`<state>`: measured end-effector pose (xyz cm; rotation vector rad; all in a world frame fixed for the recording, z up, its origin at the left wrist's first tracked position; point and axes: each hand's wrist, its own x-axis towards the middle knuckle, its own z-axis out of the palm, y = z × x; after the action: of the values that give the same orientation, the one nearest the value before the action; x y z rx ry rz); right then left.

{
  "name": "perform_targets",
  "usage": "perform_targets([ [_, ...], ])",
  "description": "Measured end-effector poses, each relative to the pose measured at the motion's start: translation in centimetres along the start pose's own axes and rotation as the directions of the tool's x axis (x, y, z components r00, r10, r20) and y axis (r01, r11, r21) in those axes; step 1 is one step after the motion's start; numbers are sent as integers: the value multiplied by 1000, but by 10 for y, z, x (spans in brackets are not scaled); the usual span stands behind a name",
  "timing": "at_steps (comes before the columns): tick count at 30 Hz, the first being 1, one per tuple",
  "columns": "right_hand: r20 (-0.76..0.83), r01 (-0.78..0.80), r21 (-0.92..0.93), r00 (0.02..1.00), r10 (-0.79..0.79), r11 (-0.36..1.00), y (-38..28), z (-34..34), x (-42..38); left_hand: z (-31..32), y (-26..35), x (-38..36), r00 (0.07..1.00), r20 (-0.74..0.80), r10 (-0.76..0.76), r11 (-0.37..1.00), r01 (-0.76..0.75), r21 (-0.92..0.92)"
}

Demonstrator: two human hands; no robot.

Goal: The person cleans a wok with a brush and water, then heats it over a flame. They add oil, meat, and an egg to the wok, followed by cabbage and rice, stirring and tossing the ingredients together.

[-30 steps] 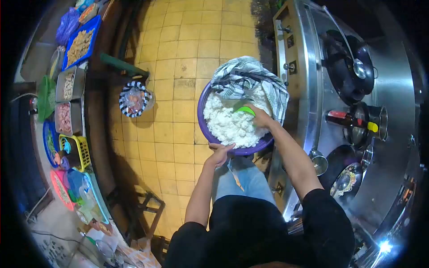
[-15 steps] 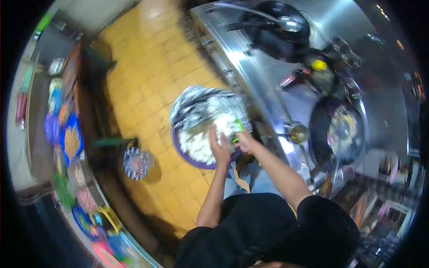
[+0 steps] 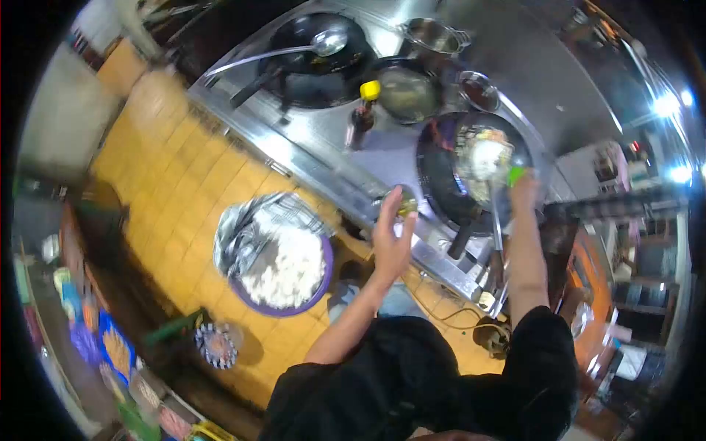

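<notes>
My right hand [image 3: 524, 189] is closed on a bright green scoop-like utensil [image 3: 517, 176] at the right side of a black wok [image 3: 434, 165]; blur hides its exact shape. White rice [image 3: 488, 158] lies over egg-coloured food in that wok, with a metal turner [image 3: 496, 217] leaning out towards me. My left hand [image 3: 392, 246] has its fingers apart beside a small vessel of yellowish oil [image 3: 405, 201] at the stove's front edge. I cannot make out whether they touch. Below on the floor, a purple basin [image 3: 329, 283] holds more rice, partly covered by a striped cloth [image 3: 254, 224].
A sauce bottle [image 3: 360, 125] with a yellow cap stands between the pans. Another wok [image 3: 316, 81] with a ladle [image 3: 329, 42] sits at the back left, near a smaller pan [image 3: 408, 95] and a metal pot [image 3: 434, 35]. A cable [image 3: 448, 323] trails below the stove.
Both hands have left the rice basin and moved right to the stove. Rice now lies in the wok, where only the egg-coloured food showed before. The view has turned right.
</notes>
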<state>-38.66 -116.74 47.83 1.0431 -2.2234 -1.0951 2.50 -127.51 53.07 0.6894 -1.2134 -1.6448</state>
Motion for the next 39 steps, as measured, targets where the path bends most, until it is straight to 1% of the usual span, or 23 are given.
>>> perform_targets([
  [1, 548, -86, 257, 834, -71, 963, 28, -46, 13, -26, -10, -10, 991, -117, -71, 996, 65, -54],
  [2, 109, -272, 655, 957, 268, 705, 21, -13, -2, -65, -26, -21, 954, -225, -198, 979, 180, -101],
  [3, 170, -219, 652, 975, 141, 726, 27, -71, -6, -104, -42, -35, 927, -336, -168, 983, 130, -132],
  [5, -62, -37, 892, 977, 203, 450, -4, -140, -44, -185, -68, -74, 750, -640, -167, 986, 134, -100],
  [7, -298, 254, 922, 947, 120, 291, -68, -189, -80, -255, -98, -123, 557, -829, 57, 955, 213, 208],
  [8, -374, 361, 874, 927, -25, 325, -99, -234, -100, -279, -102, -145, 526, -846, 88, 905, 313, 288],
  [9, -364, 374, 927, 918, -158, 35, -142, -251, -107, -296, -103, -159, 489, -831, 264, 705, 491, 512],
  [11, -592, 584, 802, 747, -304, -127, -228, -295, -136, -312, -103, -177, 384, -827, 412, 485, 676, 555],
  [12, -603, 560, 794, 673, -429, -237, -267, -313, -145, -315, -113, -183, 357, -839, 410, 491, 689, 533],
  [13, -552, 578, 799, 598, -581, -165, -290, -338, -149, -320, -129, -189, 235, -876, 420, 548, 703, 452],
  [14, -571, 624, 767, 557, -603, -151, -327, -345, -155, -323, -141, -191, 106, -900, 423, 605, 707, 367],
  [15, -570, 689, 717, 488, -661, -110, -351, -358, -155, -323, -133, -191, 206, -941, 270, 637, 694, 334],
  [17, -525, 657, 747, 491, -696, -101, -378, -390, -163, -313, -129, -181, 293, -874, 387, 387, 809, 442],
  [20, -579, 656, 743, 528, -621, -135, -420, -378, -178, -336, -117, -148, 547, -737, 397, 286, 689, 666],
  [24, -583, 669, 743, 620, -525, -34, -433, -384, -171, -381, -63, -77, 649, -620, 440, 177, 615, 769],
  [26, -571, 663, 749, 623, -534, -28, -430, -396, -158, -424, -76, -65, 746, -595, 299, 33, 615, 788],
  [27, -552, 646, 763, 635, -541, -20, -426, -403, -155, -446, -75, -60, 746, -599, 290, 32, 618, 785],
  [29, -557, 630, 774, 631, -540, -62, -423, -413, -157, -484, -65, -50, 773, -631, -68, 361, 609, 706],
  [31, -746, 705, 624, 406, -528, -338, -424, -414, -167, -500, -44, -40, 747, -660, -81, 410, 628, 661],
  [33, -763, 778, 532, 268, -588, -335, -440, -408, -182, -494, -22, -36, 720, -689, -88, 461, 642, 612],
  [36, -735, 743, 537, 180, -654, -399, -445, -414, -211, -476, -25, -57, 937, -345, -60, -41, 343, 938],
  [37, -738, 708, 570, 219, -638, -416, -446, -414, -220, -483, -40, -64, 934, -352, -57, -41, 350, 936],
  [39, -740, 674, 596, 249, -625, -438, -442, -414, -231, -497, -59, -73, 952, -254, -171, -218, 215, 952],
])
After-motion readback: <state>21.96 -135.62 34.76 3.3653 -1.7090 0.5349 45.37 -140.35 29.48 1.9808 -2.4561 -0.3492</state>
